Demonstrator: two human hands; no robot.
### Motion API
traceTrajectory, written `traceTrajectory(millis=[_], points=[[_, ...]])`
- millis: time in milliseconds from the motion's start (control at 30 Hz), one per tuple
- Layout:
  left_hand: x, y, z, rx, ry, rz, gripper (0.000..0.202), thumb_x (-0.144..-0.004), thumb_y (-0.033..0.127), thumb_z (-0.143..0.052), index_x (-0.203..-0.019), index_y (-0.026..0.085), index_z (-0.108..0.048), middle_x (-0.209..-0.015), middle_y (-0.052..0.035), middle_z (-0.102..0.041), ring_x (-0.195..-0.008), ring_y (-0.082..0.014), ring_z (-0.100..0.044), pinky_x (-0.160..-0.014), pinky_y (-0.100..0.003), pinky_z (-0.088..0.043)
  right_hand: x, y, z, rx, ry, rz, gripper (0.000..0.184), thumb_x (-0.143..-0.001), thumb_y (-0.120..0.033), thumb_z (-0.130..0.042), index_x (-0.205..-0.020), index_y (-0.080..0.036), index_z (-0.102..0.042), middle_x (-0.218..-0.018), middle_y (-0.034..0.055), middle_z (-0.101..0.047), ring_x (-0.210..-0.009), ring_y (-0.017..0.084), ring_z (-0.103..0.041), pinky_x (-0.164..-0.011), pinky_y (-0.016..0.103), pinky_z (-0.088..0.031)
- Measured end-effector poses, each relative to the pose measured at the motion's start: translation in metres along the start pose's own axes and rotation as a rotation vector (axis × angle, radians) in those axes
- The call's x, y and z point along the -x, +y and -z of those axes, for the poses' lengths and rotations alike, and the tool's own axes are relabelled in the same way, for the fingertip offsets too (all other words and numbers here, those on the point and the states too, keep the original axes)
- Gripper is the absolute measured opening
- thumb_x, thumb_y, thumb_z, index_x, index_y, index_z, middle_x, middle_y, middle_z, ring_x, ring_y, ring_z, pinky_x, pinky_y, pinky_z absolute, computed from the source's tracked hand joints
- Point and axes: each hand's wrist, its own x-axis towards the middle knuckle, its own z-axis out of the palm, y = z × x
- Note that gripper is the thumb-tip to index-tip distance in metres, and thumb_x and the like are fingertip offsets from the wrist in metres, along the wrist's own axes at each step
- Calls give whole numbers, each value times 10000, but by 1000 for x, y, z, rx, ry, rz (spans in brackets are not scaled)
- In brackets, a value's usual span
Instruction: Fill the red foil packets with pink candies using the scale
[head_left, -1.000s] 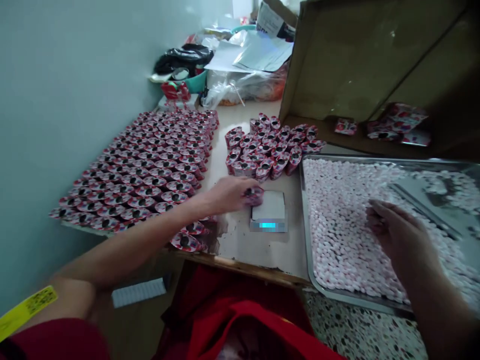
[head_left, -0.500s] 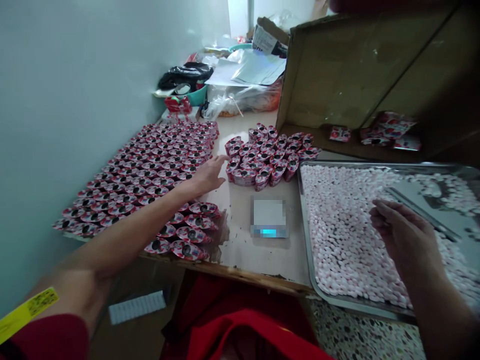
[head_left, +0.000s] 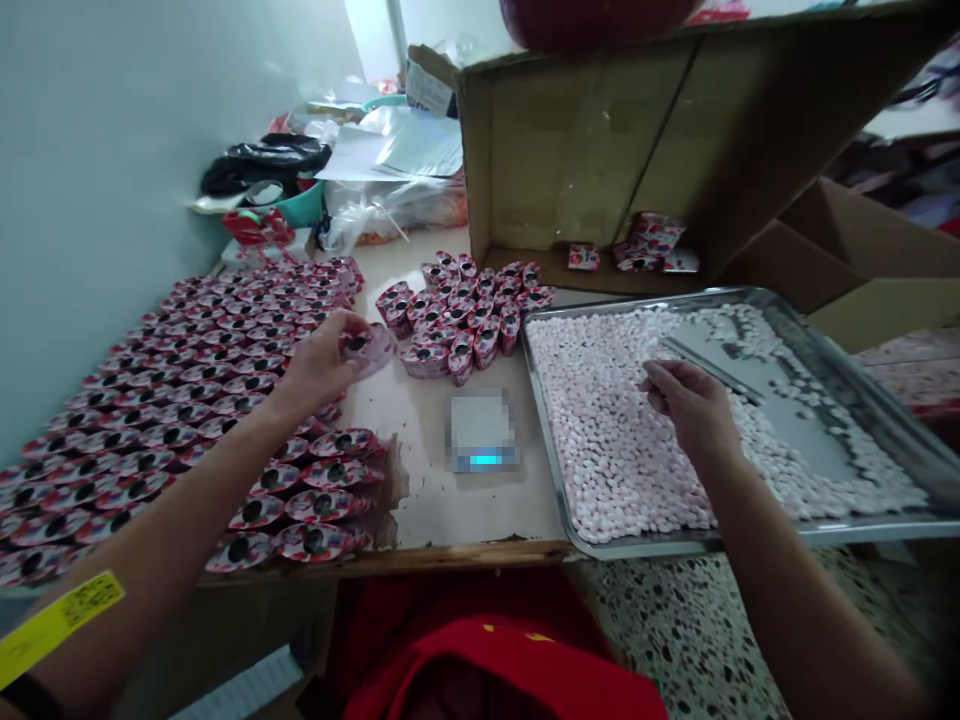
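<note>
My left hand (head_left: 321,362) is closed round one small red-and-white packet (head_left: 371,347), held just above the table between two groups of the same packets. The big group of packets (head_left: 225,390) lies in rows on the left; a smaller cluster (head_left: 461,312) stands beside the tray. My right hand (head_left: 694,410) hovers over the metal tray (head_left: 885,420) of small pink-white candies (head_left: 615,440), fingers curled together in a pinch; what they hold is too small to make out. A small scale (head_left: 481,432) sits between the hands.
An open cardboard box (head_left: 600,160) with a few packets inside stands behind the tray. Plastic bags, papers and a teal bowl (head_left: 300,205) crowd the back. A wall runs along the left. The table's front edge (head_left: 420,555) is chipped.
My left hand left the scale, reached to the smaller cluster and now holds one packet lifted from it. My right hand stayed over the tray. The view swung rightwards.
</note>
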Motion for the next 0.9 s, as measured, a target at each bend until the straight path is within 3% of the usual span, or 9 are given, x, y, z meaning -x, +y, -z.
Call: traceTrajectory(millis=[67, 167, 267, 333, 400, 500, 600, 767, 900], points=[[26, 30, -10, 139, -195, -123, 365, -813, 291, -747, -1155, 254, -625, -1114, -40, -713, -969, -222, -686, -868, -337, -561, 0, 2, -7, 127, -77, -9, 409, -737, -549, -855, -845, -180, -717, -653, 6, -633, -523, 99, -418, -489, 251, -274], [55, 68, -54, 220, -368, -258, 273, -912, 302, -700, -1165, 232, -626, -1091, -39, -731, -949, -193, -693, -880, -326, -568, 7, -5, -25, 301, -291, -19, 430, -751, -587, -831, -807, -176, -717, -624, -3, -605, -550, 110, -443, -517, 252, -296], [64, 79, -98, 237, -385, -358, 262, -910, 148, -633, -1168, 194, -631, -1133, -81, -743, -1033, -208, -706, -959, -364, -576, 18, -23, -44, 304, -499, -29, 429, -772, -586, -835, -777, -177, -707, -632, -6, -594, -550, 98, -417, -517, 250, -277], [64, 76, -109, 239, -348, -401, 360, -881, 82, -614, -1227, 181, -625, -1229, -120, -730, -1153, -235, -697, -1038, -410, -567, 22, -35, -50, 224, -572, -100, 436, -744, -576, -873, -784, -175, -707, -653, -5, -605, -548, 85, -416, -513, 239, -279], [64, 72, -100, 209, -331, -440, 523, -847, 54, -637, -1348, 196, -590, -1361, -138, -682, -1285, -256, -651, -1118, -454, -537, 22, -42, -50, 132, -567, -201, 446, -679, -541, -933, -809, -173, -717, -698, 5, -641, -570, 81, -455, -524, 224, -328], [69, 67, -63, 120, -348, -471, 709, -792, 55, -717, -1452, 255, -551, -1456, -115, -624, -1390, -272, -588, -1194, -490, -489, 20, -45, -45, 61, -508, -306, 475, -584, -433, -996, -894, -172, -747, -789, 36, -708, -662, 107, -575, -595, 224, -441], [75, 63, -23, 50, -312, -387, 599, -810, 151, -782, -1380, 257, -629, -1394, -87, -660, -1344, -272, -620, -1204, -491, -484, 23, -53, -51, 140, -633, -338, 463, -632, -397, -966, -971, -158, -761, -811, 54, -728, -632, 106, -578, -561, 230, -420], [76, 68, 1, 89, -235, -178, 328, -878, 276, -760, -1202, 233, -729, -1232, -48, -756, -1144, -241, -710, -1103, -438, -555, 34, -83, -109, 347, -1005, -240, 311, -754, -404, -872, -914, -163, -757, -653, -9, -617, -548, 95, -444, -496, 249, -291], [72, 78, -2, 121, -166, -91, 330, -886, 275, -766, -1212, 237, -735, -1296, -38, -759, -1127, -238, -715, -1044, -389, -580, 32, -96, -156, 460, -1090, -155, 229, -744, -342, -855, -848, -170, -745, -681, -12, -628, -589, 103, -456, -531, 259, -315]])
